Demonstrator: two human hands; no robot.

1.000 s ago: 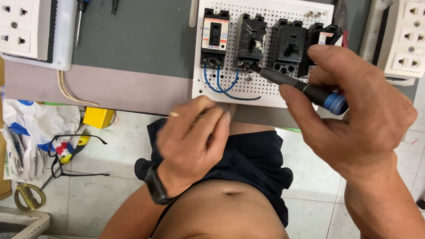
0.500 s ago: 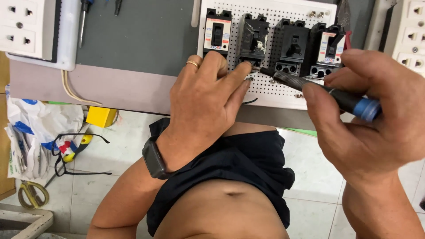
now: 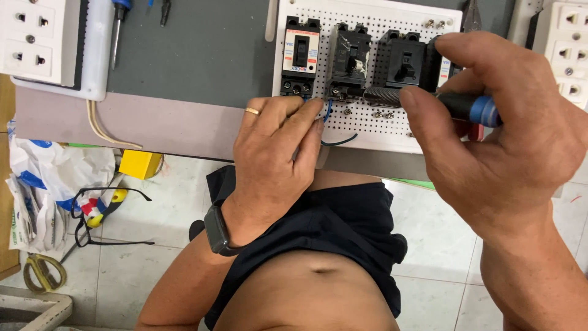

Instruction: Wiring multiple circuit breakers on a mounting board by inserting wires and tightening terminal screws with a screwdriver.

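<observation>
Since half a second ago, left hand (image 3: 275, 153) has slid down, pinching blue wire (image 3: 329, 113) under black breaker (image 3: 349, 61) on white pegboard (image 3: 367, 132); right hand (image 3: 490, 129) clamps blue-black screwdriver (image 3: 429, 101) horizontally at its terminal.

Left hand (image 3: 275, 156): palm down, knuckles up — fingers bunched and stretched forward, tips pinched together at the front.
Left wrist: straight, a dark band around it; the forearm runs back and down toward the body.
Left ring finger: carries a gold ring.
Right hand (image 3: 496, 129): curled tight around a slim handle, thumb laid along the top, back of the hand turned to the camera.
Right forearm: comes up from the lower right corner — wrist slightly bent inward.
</observation>
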